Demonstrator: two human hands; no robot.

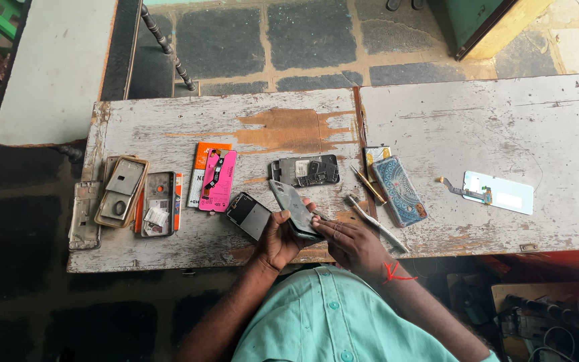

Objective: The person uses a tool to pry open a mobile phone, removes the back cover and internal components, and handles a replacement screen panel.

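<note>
Hidden, cropped or unclear around the hands

The left hand (277, 236) covers the lower end of the grey phone body (294, 209), and the right hand (351, 243) hides its near edge; whether a tool sits in those fingers cannot be told. The desk (477, 121) runs off the picture far right of the hands. Parts inside the open phone frame (305, 171) beyond the hands are too small to make out.

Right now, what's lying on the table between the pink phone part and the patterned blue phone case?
In the head view, between the pink phone part and the patterned blue phone case lies a dark phone frame, plus a brass-coloured tool.
</note>
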